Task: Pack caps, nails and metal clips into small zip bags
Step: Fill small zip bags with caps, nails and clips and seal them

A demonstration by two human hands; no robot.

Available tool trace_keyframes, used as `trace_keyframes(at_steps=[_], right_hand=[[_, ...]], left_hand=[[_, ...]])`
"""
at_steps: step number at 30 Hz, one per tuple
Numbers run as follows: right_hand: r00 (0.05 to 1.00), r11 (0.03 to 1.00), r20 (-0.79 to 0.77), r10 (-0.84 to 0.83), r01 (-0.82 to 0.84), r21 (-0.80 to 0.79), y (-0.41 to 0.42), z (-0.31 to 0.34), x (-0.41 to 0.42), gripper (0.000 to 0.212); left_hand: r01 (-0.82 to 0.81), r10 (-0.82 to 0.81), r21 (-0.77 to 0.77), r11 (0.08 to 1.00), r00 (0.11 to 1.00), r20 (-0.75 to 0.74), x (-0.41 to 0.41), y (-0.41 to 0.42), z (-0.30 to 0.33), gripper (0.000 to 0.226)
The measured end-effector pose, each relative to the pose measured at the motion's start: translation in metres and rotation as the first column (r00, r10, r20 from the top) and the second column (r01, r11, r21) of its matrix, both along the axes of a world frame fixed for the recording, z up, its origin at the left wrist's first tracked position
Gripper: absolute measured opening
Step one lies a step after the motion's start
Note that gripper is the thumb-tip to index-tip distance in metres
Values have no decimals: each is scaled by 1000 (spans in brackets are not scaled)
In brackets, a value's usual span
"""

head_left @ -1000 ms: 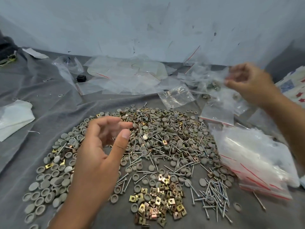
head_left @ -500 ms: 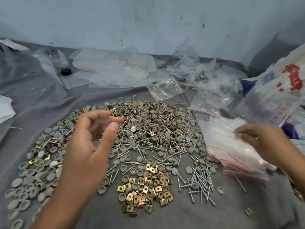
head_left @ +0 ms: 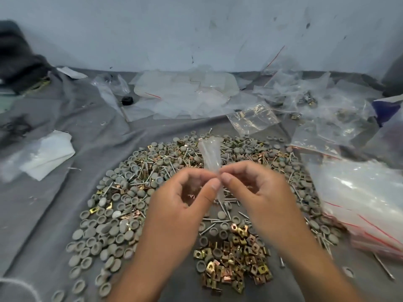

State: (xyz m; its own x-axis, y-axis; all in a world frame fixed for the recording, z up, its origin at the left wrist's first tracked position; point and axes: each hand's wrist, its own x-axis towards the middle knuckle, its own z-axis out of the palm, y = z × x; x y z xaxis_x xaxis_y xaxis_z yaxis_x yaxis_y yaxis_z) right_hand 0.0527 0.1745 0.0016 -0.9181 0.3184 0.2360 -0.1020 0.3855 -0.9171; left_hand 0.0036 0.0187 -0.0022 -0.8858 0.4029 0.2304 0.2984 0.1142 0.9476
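Hands (head_left: 176,205) (head_left: 259,192) pinching zip bag (head_left: 211,156) (both grips closed)

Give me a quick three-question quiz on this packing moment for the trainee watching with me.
1. True or false: the left hand and the right hand both pinch the small zip bag.
2. Where does the stack of empty zip bags lie: A) to the person's left, B) to the person's right, C) under the hands?
3. Fill in: the brass-coloured metal clips are heaped on the side of the pile ____ the person.

Key:
1. True
2. B
3. nearest
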Motion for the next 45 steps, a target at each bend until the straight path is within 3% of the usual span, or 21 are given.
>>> trace_keyframes(at_steps=[6, 14, 25, 29, 32, 34, 36, 40, 42, 45], right_hand=[[997, 995, 8, 80, -79, -66, -7, -14, -2, 8], [995, 993, -8, 96, -97, -63, -8, -21, -2, 11], [994, 971, 64, 87, -70, -227, -10, -24, -6, 19], [987, 939, 157, 16, 39, -343, -3, -25, -8, 24], [983, 914, 164, 80, -7, -405, 3, -23, -7, 25], [975, 920, 153, 160, -91, -382, 0, -23, -6, 22], [981, 947, 113, 159, -119, -299, -7, -25, -4, 6], [998, 995, 63, 12, -6, -97, -17, -30, 0, 45], [997, 996, 60, 45, -40, -83, -18, -27, 0, 46], [985, 979, 66, 160, -150, -139, -14, -25, -1, 38]], left_hand=[[-78, 79, -71, 994, 997, 8, -9, -7, -7, 8], [-135, 131, -125, 983, 991, -39, -8, -4, -8, 15], [-124, 123, -82, 989, 992, -18, -11, -5, -4, 15], [-189, 182, -92, 978, 981, -73, -12, -14, -2, 10], [-261, 255, -60, 963, 963, -87, -12, -17, -2, 14], [-316, 295, -96, 944, 937, -187, -11, -14, -2, 19], [-341, 289, -152, 928, 914, -285, -8, -10, -2, 19], [-300, 227, -192, 934, 917, -328, -6, -8, -2, 11], [-252, 194, -180, 951, 937, -289, -6, -8, 0, 8], [-119, 108, -95, 988, 988, -113, -6, -7, 2, 9]])
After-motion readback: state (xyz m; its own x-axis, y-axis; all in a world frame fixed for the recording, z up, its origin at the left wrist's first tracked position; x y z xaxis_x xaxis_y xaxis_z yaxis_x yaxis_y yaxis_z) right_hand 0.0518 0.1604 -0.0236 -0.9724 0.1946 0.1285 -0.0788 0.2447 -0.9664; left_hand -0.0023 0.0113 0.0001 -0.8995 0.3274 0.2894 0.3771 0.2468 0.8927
